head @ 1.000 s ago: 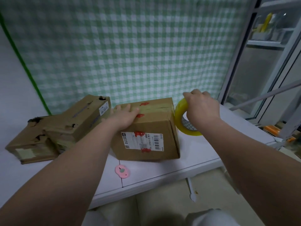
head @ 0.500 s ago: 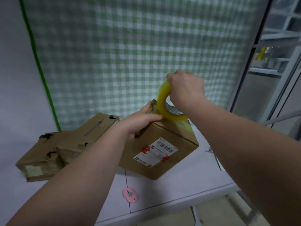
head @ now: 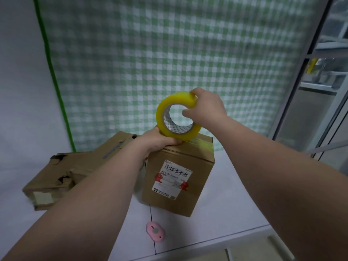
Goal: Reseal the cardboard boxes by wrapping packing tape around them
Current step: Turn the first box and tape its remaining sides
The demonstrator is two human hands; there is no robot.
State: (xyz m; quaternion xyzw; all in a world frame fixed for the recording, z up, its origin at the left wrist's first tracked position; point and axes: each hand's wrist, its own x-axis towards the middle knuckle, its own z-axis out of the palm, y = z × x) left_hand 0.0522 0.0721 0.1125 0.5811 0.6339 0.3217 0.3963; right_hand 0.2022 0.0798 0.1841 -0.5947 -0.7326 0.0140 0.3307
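Upright, tape roll [head: 162, 117] atop box [head: 199, 166], right hand [head: 207, 108] fingers [head: 188, 113] gripping its rim, left hand [head: 158, 141] fingers [head: 175, 142] clasping box edge beneath.

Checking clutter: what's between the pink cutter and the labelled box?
Only bare white tabletop with a dark seam; head view shows pink cutter and labelled box apart.

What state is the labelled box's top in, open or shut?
Shut: labelled box shows flat closed top with glossy tape strip across it, under the tape roll.

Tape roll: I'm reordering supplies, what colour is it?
Translucent yellow tape roll, best seen in the head view.
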